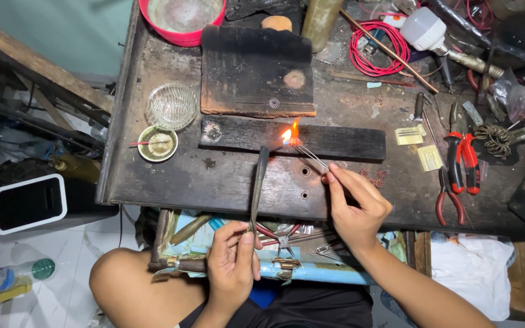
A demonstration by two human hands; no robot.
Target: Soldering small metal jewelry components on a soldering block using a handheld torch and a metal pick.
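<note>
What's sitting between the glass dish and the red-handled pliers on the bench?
In the head view, between glass dish and red-handled pliers lies a charred wooden strip, with a flame on it.

Soft, even daylight — sharp focus, slight wide-angle stretch at edges.

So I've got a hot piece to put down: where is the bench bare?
Bare patches: the front-left bench top below the small dish, and the strip between the left hand and right hand. The right side is crowded with red pliers and red wire.
</note>
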